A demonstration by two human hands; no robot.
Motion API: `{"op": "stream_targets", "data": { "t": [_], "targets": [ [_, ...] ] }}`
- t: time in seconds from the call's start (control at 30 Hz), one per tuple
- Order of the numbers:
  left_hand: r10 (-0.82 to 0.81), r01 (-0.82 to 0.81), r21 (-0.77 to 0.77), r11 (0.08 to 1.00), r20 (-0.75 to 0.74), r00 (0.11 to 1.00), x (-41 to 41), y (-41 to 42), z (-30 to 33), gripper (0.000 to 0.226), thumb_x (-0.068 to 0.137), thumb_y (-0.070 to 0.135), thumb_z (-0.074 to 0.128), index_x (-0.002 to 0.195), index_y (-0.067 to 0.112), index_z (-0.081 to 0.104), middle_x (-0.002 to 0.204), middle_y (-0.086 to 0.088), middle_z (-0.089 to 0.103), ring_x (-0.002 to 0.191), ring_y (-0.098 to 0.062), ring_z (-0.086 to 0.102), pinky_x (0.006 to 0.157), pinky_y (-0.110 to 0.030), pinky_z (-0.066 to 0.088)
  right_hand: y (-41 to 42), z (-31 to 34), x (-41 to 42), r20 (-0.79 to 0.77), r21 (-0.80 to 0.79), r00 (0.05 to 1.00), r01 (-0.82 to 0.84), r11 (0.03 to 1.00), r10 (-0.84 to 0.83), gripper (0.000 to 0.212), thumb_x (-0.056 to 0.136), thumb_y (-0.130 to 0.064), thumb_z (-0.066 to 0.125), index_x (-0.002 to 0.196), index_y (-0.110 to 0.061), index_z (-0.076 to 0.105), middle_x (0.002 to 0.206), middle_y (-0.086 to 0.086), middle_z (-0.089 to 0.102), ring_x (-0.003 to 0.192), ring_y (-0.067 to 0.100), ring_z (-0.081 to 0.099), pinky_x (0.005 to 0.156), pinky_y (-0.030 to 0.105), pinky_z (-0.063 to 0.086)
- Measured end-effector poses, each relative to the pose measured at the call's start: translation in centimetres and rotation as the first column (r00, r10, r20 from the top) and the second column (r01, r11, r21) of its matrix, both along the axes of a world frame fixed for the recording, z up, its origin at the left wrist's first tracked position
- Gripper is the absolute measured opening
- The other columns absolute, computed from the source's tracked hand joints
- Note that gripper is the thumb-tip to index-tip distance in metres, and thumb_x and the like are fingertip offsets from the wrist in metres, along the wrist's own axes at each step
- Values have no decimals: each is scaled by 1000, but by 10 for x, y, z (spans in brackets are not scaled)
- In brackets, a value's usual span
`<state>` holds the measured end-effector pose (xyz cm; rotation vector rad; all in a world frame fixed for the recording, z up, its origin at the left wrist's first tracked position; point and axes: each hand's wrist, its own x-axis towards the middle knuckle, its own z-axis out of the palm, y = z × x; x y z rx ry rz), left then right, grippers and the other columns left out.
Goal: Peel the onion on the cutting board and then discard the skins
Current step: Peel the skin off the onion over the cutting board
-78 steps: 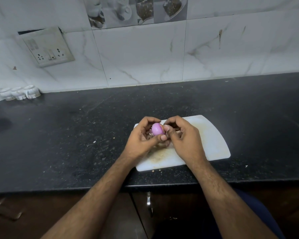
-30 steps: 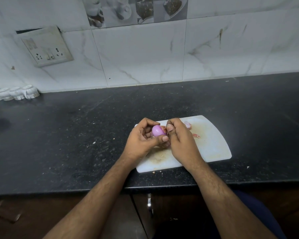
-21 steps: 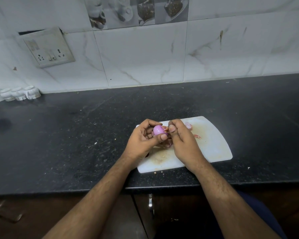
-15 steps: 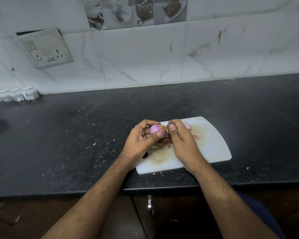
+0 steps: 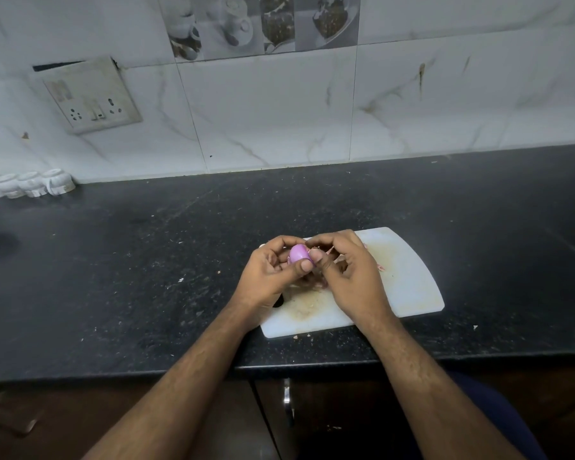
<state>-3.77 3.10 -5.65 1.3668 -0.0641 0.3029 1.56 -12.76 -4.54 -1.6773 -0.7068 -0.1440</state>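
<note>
Peeling goes best here if the left hand (image 5: 273, 277) keeps its curled grip on the small purple onion (image 5: 298, 254), just above the white cutting board (image 5: 409, 283), while the right hand (image 5: 349, 277) pinches a loose skin flap (image 5: 328, 250) at the onion's end and pulls along the curve; shed skins (image 5: 380, 267) lie on the board, on a speckled black tabletop (image 5: 146, 260) below marbled wall tiles (image 5: 279, 111), with a socket plate (image 5: 90, 97) and small white cups (image 5: 30, 184) at left
</note>
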Motion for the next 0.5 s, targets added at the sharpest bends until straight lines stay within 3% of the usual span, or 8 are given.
{"op": "stream_targets", "data": {
  "t": [0.07, 0.2, 0.37, 0.5],
  "targets": [
    [-9, 9, 7, 1000, -5, 1000, -1, -1, 0, 45, 85, 10, 75, 125, -7, 61, 101, -19, 77, 82, -27, 77, 76, -40, 66, 1, -1, 3, -12, 18, 1000, 26, 999, -26, 9, 92, -25, 72, 100, -28, 75, 101, -11, 61, 93, 8, 61, 70, 15, 49],
    [-35, 36, 53, 998, -14, 999, -1, -3, 0, 45, 91, 16, 67, 128, -8, 61, 94, -19, 75, 76, -24, 76, 70, -32, 63, 3, -5, 8, -80, 64, 997, 26, 998, -20, 5, 91, -25, 73, 94, -28, 76, 97, -12, 62, 88, 15, 66, 70, 37, 58],
    [-77, 79, 89, 993, -21, 997, 1, 0, -2, 43, 98, 23, 62, 128, -8, 62, 96, -23, 74, 82, -26, 75, 77, -33, 62, 8, -7, 9, -124, 60, 992, -5, 998, 12, 7, 94, -27, 69, 94, -24, 75, 95, -11, 63, 82, 16, 66, 72, 40, 59],
    [-92, 96, 114, 989, -39, 995, 3, 1, -2, 44, 100, 25, 59, 129, -9, 62, 95, -22, 74, 82, -24, 75, 77, -31, 61, 10, -8, 7, -180, 82, 983, -23, 996, 38, 10, 98, -26, 65, 91, -24, 72, 95, -10, 63, 74, 13, 64, 64, 31, 55]
  ]
}}
